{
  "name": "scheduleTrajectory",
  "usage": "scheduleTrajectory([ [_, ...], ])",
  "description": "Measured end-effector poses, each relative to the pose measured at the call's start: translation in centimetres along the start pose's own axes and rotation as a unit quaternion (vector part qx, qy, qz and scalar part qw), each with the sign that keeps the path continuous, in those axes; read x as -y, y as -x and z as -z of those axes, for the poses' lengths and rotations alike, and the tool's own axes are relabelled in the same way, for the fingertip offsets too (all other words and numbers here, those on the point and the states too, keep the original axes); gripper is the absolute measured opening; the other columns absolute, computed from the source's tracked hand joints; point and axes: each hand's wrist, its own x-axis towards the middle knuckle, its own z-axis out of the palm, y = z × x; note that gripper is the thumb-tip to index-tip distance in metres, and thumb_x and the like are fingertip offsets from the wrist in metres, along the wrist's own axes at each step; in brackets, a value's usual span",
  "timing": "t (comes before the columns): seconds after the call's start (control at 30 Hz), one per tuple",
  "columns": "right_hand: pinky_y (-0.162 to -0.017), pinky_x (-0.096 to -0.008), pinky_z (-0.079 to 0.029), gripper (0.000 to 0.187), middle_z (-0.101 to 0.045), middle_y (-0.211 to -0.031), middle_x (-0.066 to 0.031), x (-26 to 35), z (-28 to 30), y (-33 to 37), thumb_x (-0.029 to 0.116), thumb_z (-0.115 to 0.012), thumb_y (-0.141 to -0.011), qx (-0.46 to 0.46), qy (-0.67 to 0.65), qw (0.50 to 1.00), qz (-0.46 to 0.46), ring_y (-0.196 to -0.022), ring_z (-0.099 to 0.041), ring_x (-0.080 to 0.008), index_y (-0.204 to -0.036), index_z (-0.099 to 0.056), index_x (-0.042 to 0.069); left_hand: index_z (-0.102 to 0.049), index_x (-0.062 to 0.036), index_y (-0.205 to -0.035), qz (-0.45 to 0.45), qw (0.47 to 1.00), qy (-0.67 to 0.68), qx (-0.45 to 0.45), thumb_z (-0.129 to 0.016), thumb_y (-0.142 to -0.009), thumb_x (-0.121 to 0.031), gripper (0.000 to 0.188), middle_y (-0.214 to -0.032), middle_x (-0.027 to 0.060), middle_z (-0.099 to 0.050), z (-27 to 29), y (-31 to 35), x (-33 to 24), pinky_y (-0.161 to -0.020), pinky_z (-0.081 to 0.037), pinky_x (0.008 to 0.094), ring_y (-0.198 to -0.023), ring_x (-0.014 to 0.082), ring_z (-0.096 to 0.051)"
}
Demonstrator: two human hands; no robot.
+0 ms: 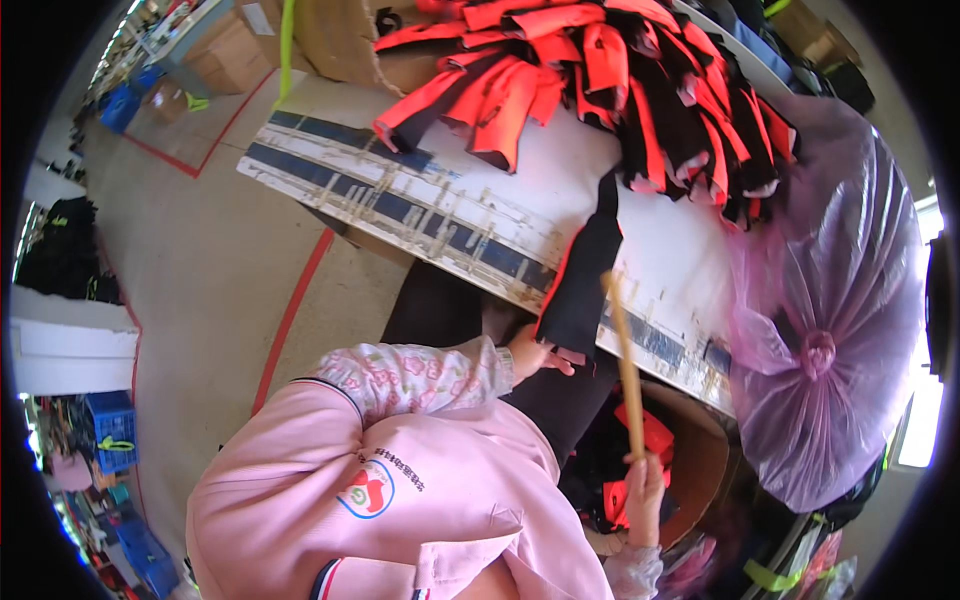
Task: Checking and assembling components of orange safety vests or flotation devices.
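Note:
A black fabric tube with orange-red edging (582, 268) lies across the near edge of the white table (570, 150), its narrow end pointing away from me. My left hand (535, 357) grips its wide near end, which hangs over the edge; part of the fingers is hidden by the cloth. To the right, my right hand (645, 488) is closed round the lower end of a wooden stick (627, 370). The stick stands slanted, its far tip above the table beside the fabric tube.
Many orange-red and black fabric pieces (605, 65) are heaped at the table's far side. A tied purple plastic bag (830, 350) bulges at the right. Below the table edge, a cardboard box (705, 460) holds similar pieces. Another cardboard box (335, 40) stands far left.

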Motion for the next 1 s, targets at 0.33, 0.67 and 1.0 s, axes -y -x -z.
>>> scheduleTrajectory([
  [0.33, -0.041, -0.0239, -0.029, 0.027, -0.042, -0.049, 0.0006, -2.4, -1.3, 6.9, 0.020, -0.045, -0.092, 0.038, 0.038, 0.990, -0.130, -0.044, -0.038, -0.0042, -0.076, -0.057, 0.002, -0.057, 0.0004, -0.097, -0.004, 0.999, -0.032, 0.001, -0.034, -0.094, -0.017, 0.029, -0.086, 0.0141, -0.063, -0.9, 0.6, 0.3, -0.060, -0.053, 0.0304, -0.078, 0.0237, -0.064],
  [0.67, -0.037, -0.0272, -0.028, 0.036, -0.042, -0.044, -0.0046, 3.4, -8.4, -3.0, 0.024, -0.042, -0.093, 0.014, 0.101, 0.994, 0.027, -0.037, -0.040, -0.0112, -0.067, -0.050, 0.001, -0.058, -0.0002, -0.089, 0.063, 0.976, -0.193, -0.084, -0.038, -0.091, -0.013, 0.024, -0.070, 0.0112, -0.061, 0.0, -0.3, 2.1, -0.040, -0.047, 0.0266, -0.049, 0.0187, -0.058],
  [1.0, -0.030, -0.0226, -0.022, 0.031, -0.033, -0.042, 0.0013, 3.0, -14.2, -7.3, 0.028, -0.041, -0.095, 0.189, -0.479, 0.840, -0.170, -0.030, -0.028, -0.0079, -0.075, -0.049, 0.006, -0.057, -0.0017, -0.084, 0.023, 0.974, -0.188, -0.124, -0.044, -0.074, 0.002, 0.017, -0.068, 0.0103, -0.060, -0.1, -0.6, 3.0, -0.043, -0.045, 0.0297, -0.052, 0.0185, -0.058],
])
